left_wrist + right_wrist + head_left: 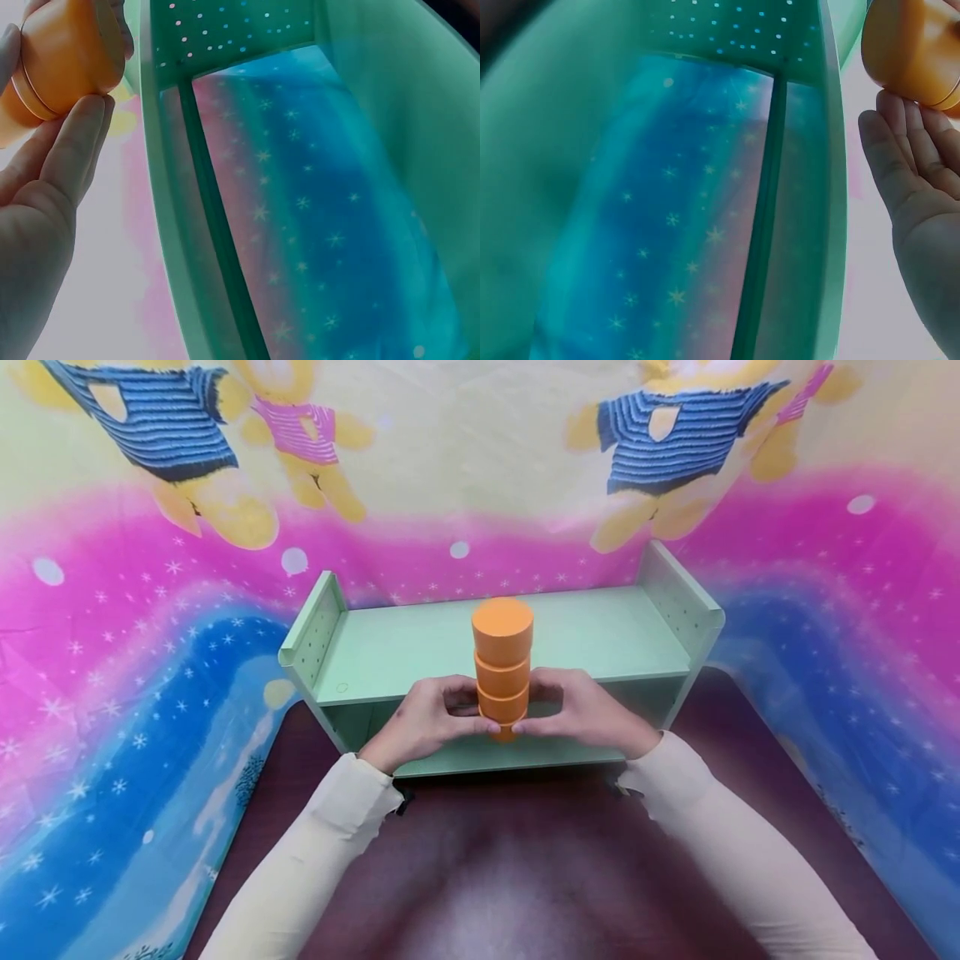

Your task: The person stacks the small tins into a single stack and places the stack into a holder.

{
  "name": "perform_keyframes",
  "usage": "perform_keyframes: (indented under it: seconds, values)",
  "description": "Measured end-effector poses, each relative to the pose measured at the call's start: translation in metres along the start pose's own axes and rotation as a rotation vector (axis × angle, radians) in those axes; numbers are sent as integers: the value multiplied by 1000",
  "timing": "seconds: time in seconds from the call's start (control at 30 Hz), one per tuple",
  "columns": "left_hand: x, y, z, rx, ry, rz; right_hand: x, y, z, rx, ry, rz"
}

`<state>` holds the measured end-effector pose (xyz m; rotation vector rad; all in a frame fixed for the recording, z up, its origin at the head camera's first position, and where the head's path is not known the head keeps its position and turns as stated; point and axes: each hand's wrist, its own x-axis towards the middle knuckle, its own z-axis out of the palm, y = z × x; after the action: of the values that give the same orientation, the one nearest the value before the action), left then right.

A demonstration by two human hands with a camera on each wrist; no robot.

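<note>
An orange stack of round tiers [502, 681] stands upright between my hands, with a flat top and grooves between its sections. My left hand [427, 718] grips its left side low down, thumb in front and fingers reaching behind. From the other side my right hand [581, 714] holds it the same way, the two thumbs almost meeting near the base. The left wrist view shows left fingertips against the orange surface [71, 56]. In the right wrist view, right fingertips lie right at the orange side [911, 56]. Beyond the stack is a pale green shelf [397, 652].
The shelf has raised end panels [678, 602] with small holes and a lower board [525, 760]. It stands on a dark reddish-brown table [480, 868]. A patterned cloth [465, 502] with bears and snowflakes surrounds the back and sides.
</note>
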<state>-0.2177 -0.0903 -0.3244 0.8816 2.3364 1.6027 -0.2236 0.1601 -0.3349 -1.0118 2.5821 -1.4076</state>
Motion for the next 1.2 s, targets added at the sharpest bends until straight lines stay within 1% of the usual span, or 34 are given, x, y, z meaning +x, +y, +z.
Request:
perform_keyframes:
  seconds: [0.2, 0.33, 0.57, 0.73, 0.97, 1.2]
  values:
    - [7, 4, -8, 16, 9, 4, 9, -4, -7, 7, -12, 2]
    - [12, 6, -12, 22, 25, -12, 16, -4, -10, 10, -15, 1]
    - [22, 8, -19, 49, 25, -31, 25, -3, -15, 58, -17, 4]
    - [29, 9, -23, 59, 32, -47, 32, -2, -21, 51, -15, 6]
    - [38, 9, -27, 87, 40, -38, 40, -1, -28, 40, -20, 45]
    - [46, 6, -28, 83, 38, -81, 47, 2, -30, 42, -22, 103]
